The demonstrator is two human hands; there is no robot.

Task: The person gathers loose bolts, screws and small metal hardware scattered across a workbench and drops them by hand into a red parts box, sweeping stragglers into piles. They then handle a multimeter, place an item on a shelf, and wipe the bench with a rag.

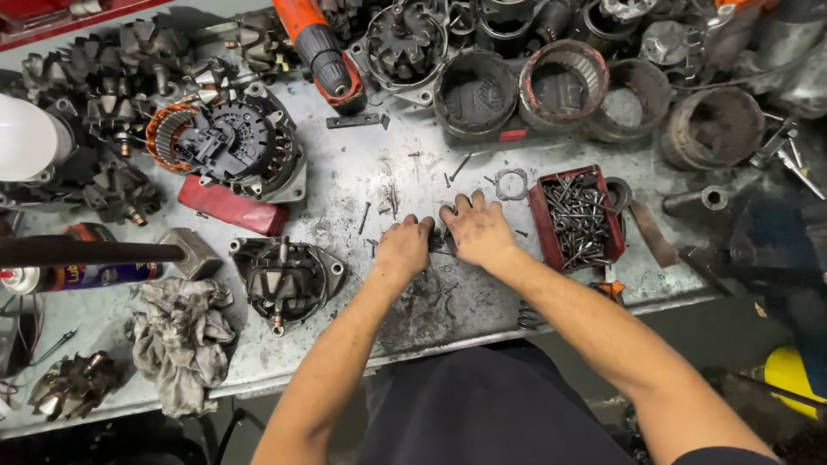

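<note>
Both my hands rest side by side on the dirty metal workbench (345, 181). My left hand (403, 248) is curled, knuckles up, its fingers closed on a small dark metal part (441, 240) that lies between the hands. My right hand (476, 229) lies flat with fingers spread, its thumb side against the same part. Most of the part is hidden by the fingers. A red tray of screws and bolts (575, 217) sits just right of my right hand. A flat metal ring gasket (512, 183) lies just beyond my fingertips.
An alternator housing with rotor (287, 280) and a grey rag (183, 336) lie to the left. An alternator with copper windings (226, 145), a red tool (233, 209), an orange power tool (322, 50) and several round stator housings (564, 82) line the back. Loose screws dot the bench.
</note>
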